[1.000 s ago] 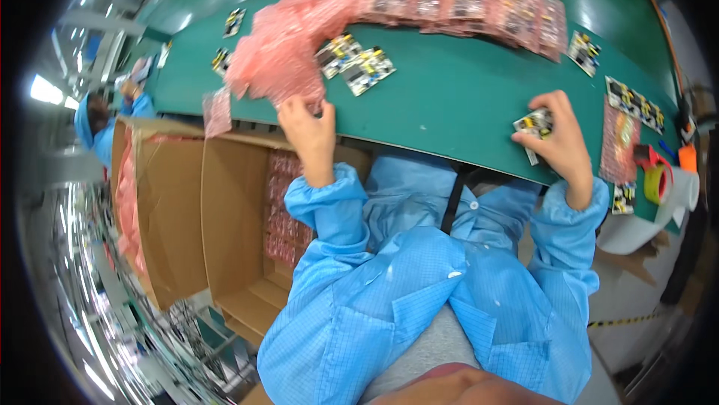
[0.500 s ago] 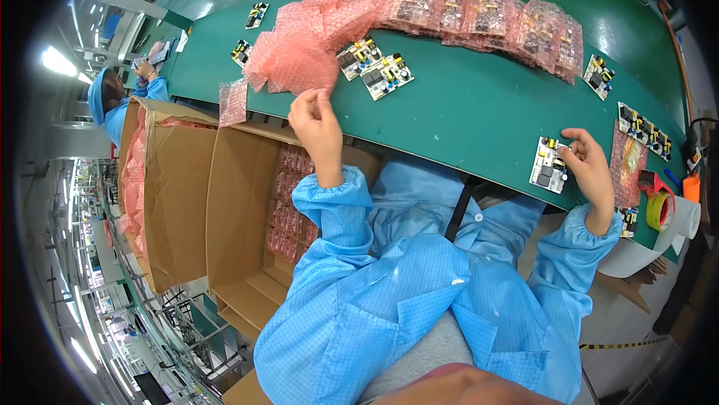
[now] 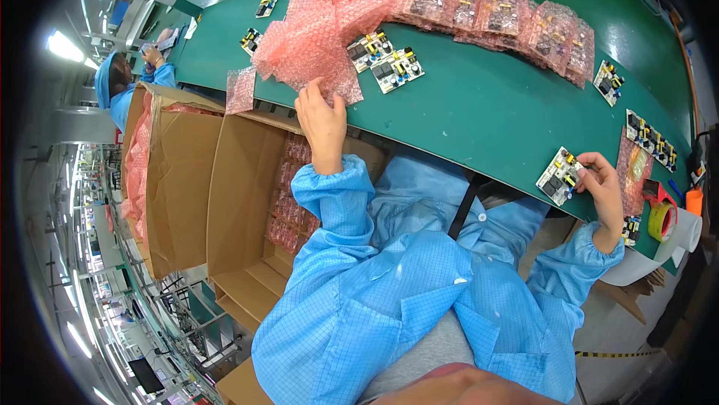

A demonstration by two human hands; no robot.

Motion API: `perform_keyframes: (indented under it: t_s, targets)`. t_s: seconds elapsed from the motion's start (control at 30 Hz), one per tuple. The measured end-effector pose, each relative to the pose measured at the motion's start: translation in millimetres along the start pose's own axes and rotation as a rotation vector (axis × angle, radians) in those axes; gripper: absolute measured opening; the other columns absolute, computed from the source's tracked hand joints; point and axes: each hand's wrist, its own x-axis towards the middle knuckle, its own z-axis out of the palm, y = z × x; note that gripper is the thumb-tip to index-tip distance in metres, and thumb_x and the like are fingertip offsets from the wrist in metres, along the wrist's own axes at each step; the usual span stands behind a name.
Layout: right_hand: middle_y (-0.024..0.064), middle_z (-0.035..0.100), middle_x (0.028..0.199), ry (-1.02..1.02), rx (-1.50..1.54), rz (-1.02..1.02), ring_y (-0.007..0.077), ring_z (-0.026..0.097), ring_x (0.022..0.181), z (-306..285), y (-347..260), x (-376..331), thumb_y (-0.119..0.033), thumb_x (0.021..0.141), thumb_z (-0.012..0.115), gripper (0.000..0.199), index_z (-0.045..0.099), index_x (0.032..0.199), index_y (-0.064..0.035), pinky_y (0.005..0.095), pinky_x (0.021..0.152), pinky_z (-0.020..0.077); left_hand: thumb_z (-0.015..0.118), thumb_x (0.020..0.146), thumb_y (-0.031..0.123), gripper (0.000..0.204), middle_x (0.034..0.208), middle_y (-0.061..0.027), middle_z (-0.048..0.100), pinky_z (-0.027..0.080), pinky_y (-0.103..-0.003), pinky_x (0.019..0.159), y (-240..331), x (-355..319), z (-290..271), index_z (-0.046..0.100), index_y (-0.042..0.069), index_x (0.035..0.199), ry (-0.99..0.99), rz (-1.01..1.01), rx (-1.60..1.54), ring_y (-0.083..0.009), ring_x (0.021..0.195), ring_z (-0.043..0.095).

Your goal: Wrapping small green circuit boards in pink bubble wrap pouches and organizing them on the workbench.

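My left hand (image 3: 322, 126) is at the front edge of a loose heap of pink bubble-wrap bags (image 3: 303, 41). Its fingertips touch the nearest bag (image 3: 343, 81), thumb and fingers apart. At the bench's right front, my right hand (image 3: 604, 189) pinches a circuit board (image 3: 559, 176) by its right side. The board is white with black, yellow and blue parts and looks tilted. Right of the bag heap, two bare circuit boards, one nearer (image 3: 398, 69) and one behind (image 3: 368, 50), overlap on the green bench (image 3: 464, 101).
A row of bagged boards (image 3: 500, 11) stretches along the back. Open cartons (image 3: 243, 180) stand below the bench at left. Tape (image 3: 660, 221), a white roll (image 3: 636, 261) and more boards (image 3: 650, 138) lie at right. A co-worker (image 3: 120, 90) sits far left.
My left thumb and fingers have spread, and the nearest bag has shifted right. My right hand has turned the board to a slant. The whole view has moved slightly.
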Motion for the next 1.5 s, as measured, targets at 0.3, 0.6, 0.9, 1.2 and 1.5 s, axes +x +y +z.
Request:
perform_keyframes:
  t_s: [0.3, 0.6, 0.9, 1.2, 1.5]
  targets:
    - [0.0015, 0.06, 0.093, -0.016, 0.103, -0.037, 0.007, 0.055, 0.074, -4.9, 12.1, -0.8, -0.008, 0.092, 0.062, 0.026, 0.053, 0.115, -0.0032, 0.0207, 0.067, 0.0447, 0.069, 0.083, 0.018, 0.022, 0.095, -0.0142, 0.065, 0.048, -0.047, 0.083, 4.0, 17.9, -3.0, 0.067, 0.005, 0.101, -0.061, -0.145, 0.057, -0.0354, 0.095, 0.06]
    - [0.0011, 0.059, 0.095, -0.026, 0.124, -0.063, 0.0079, 0.055, 0.08, -8.9, 3.7, -11.3, -0.011, 0.09, 0.066, 0.031, 0.051, 0.115, -0.004, 0.0219, 0.072, 0.0447, 0.065, 0.091, 0.013, 0.013, 0.1, -0.0142, 0.063, 0.044, -0.044, 0.089, 49.6, 33.1, -28.1, 0.062, 0.001, 0.095, 0.247, 0.1, -0.258, -0.0349, 0.095, 0.058]
    - [-0.0016, 0.058, 0.093, -0.028, 0.054, -0.07, 0.0062, 0.056, 0.086, -7.4, 7.0, -23.8, -0.008, 0.091, 0.067, 0.048, 0.052, 0.137, 0.0004, 0.021, 0.076, 0.0445, 0.049, 0.106, 0.013, 0.007, 0.081, 0.0017, 0.062, 0.034, -0.019, 0.062, 179.4, 17.2, -31.0, 0.049, 0.006, 0.107, -0.452, 0.039, -1.417, -0.0013, 0.069, 0.046]
    - [0.0046, 0.066, 0.112, 0.006, 0.172, -0.096, 0.0104, 0.063, 0.098, -9.0, 24.9, -20.8, -0.007, 0.092, 0.068, 0.037, 0.058, 0.127, 0.0018, 0.0261, 0.085, 0.0507, 0.062, 0.091, 0.006, 0.013, 0.082, -0.014, 0.06, 0.046, -0.044, 0.066, 192.1, 8.9, 48.9, 0.061, 0.001, 0.102, -0.317, 0.422, -0.727, -0.0342, 0.07, 0.056]
    - [0.0043, 0.062, 0.106, 0.086, 0.258, -0.13, 0.009, 0.058, 0.09, -10.5, 27.6, -23.2, -0.005, 0.088, 0.067, 0.042, 0.051, 0.127, 0.0, 0.0233, 0.079, 0.0464, 0.072, 0.083, 0.018, 0.022, 0.096, -0.0087, 0.06, 0.039, -0.047, 0.093, 215.9, -59.9, 19.4, 0.067, 0.007, 0.101, -0.376, 0.728, -0.472, -0.0268, 0.098, 0.058]
